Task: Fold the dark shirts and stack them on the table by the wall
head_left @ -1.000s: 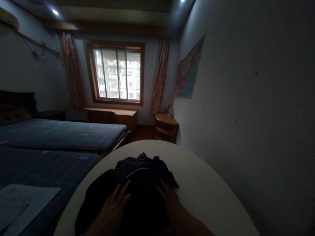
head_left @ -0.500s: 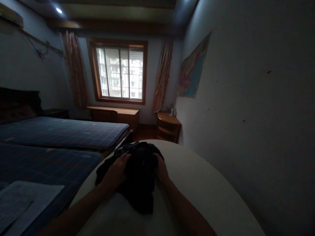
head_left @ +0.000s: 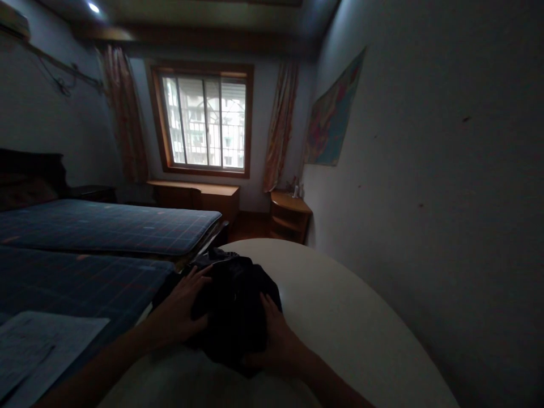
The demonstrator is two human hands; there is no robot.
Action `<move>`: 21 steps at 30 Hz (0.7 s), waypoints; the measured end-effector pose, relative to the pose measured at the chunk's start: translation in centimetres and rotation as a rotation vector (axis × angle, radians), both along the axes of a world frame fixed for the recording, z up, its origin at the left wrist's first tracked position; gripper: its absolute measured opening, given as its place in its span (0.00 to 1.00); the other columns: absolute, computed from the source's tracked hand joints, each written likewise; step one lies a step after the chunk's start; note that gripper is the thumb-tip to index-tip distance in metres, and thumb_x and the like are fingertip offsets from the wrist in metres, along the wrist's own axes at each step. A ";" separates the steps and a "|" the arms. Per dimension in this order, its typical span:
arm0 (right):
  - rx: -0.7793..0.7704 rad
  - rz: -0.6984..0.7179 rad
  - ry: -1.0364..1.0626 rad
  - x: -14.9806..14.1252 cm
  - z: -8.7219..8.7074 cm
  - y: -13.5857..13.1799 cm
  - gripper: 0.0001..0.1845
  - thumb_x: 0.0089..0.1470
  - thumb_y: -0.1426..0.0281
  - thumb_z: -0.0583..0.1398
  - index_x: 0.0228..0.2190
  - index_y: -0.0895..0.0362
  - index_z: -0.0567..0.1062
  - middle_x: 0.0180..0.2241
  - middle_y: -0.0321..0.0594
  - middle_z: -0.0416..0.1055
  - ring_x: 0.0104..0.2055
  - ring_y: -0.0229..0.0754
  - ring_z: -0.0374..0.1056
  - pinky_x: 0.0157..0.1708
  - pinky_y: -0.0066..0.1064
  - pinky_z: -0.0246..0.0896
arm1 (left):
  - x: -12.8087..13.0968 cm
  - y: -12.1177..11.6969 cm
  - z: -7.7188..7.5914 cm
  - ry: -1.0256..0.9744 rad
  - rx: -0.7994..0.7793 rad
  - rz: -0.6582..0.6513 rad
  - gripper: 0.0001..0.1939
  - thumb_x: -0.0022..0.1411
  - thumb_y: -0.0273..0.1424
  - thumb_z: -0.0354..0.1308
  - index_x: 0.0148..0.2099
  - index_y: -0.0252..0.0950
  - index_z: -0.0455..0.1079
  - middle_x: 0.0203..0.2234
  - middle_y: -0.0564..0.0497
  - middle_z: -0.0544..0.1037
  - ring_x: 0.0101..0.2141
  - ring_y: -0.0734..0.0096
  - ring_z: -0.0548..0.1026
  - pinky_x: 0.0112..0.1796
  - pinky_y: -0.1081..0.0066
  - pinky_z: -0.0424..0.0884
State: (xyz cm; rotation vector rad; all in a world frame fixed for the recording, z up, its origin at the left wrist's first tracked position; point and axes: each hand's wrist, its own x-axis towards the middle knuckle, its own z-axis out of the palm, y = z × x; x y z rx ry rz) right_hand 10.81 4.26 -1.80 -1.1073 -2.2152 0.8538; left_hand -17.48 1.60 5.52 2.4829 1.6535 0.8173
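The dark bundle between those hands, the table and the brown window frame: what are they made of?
The dark bundle looks like matte fabric, judging by its rumpled outline; the fibre can't be told. The table seems smooth, perhaps laminate or painted board, from its even surface. The brown window frame is probably varnished wood, given its warm tone.

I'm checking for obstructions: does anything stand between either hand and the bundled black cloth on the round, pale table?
Nothing visible does: the bare left hand and bare right hand lie directly against opposite sides of the bundled black cloth.
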 end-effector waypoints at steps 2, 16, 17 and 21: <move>0.007 -0.017 -0.149 -0.5 -0.7 -1.1 0.82 0.21 0.52 0.76 0.69 0.53 0.39 0.71 0.58 0.31 0.70 0.72 0.29 0.63 0.64 0.37 | 0.7 0.1 -0.3 -0.043 0.016 0.083 0.37 0.57 0.41 0.59 0.65 0.38 0.52 0.68 0.39 0.54 0.67 0.42 0.50 0.62 0.45 0.56; 0.191 -0.233 -0.373 -3.9 -1.4 11.3 0.33 0.55 0.78 0.55 0.63 0.55 0.63 0.67 0.49 0.52 0.68 0.56 0.48 0.63 0.49 0.49 | 6.3 10.2 -1.0 0.241 -0.183 0.572 0.45 0.60 0.58 0.48 0.71 0.37 0.50 0.61 0.28 0.63 0.49 0.28 0.72 0.42 0.40 0.68; 0.188 -0.280 -0.371 -4.4 -1.5 12.0 0.33 0.56 0.79 0.53 0.63 0.55 0.63 0.67 0.49 0.52 0.69 0.54 0.48 0.63 0.47 0.49 | 6.7 11.2 -1.0 0.245 -0.205 0.624 0.45 0.60 0.59 0.48 0.71 0.37 0.51 0.59 0.28 0.65 0.48 0.29 0.72 0.42 0.42 0.68; 0.215 -0.404 -0.382 -5.2 -2.2 12.4 0.34 0.60 0.74 0.50 0.67 0.58 0.54 0.69 0.48 0.46 0.70 0.52 0.44 0.65 0.44 0.45 | 7.5 14.4 -1.6 0.252 -0.255 0.742 0.43 0.60 0.58 0.49 0.70 0.39 0.53 0.56 0.28 0.68 0.50 0.28 0.71 0.43 0.42 0.67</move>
